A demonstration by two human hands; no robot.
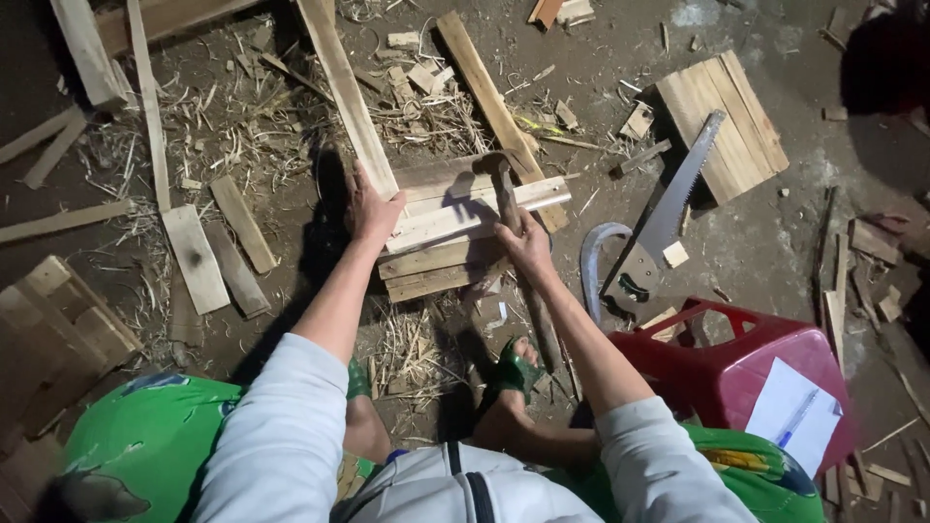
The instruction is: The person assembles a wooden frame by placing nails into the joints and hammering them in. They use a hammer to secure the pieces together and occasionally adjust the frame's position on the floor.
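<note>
My left hand (373, 208) lies flat with fingers spread, pressing down on a stack of pale, rough-sawn wooden slats (455, 232) that sits on the dirt floor (765, 242) in the middle of the frame. One long pale plank (349, 97) runs from under my palm up toward the top edge, and a second plank (489, 97) slants away from the stack's upper right corner. My right hand (528, 242) is closed around the worn wooden handle of a hammer (509, 199); the dark metal head points up and rests on the top slat, just right of the stack's centre. The handle runs down past my wrist toward my foot in a green sandal (513, 373), lower centre.

Right of the stack, a handsaw with a grey toothed blade and a black handle (664, 218) lies on the ground, its tip over a small panel of joined pale boards (722, 121) in the upper right. Just below the saw stands a red plastic stool (736, 373), with a white sheet of paper (794, 416) and a blue pen (796, 418) on its seat. Short offcuts (218, 247) and loose straw-like shavings (242, 107) are scattered over the left half of the floor, and another board panel (58, 329) lies at the left edge. My grey sleeves and green trousers fill the bottom of the frame.
</note>
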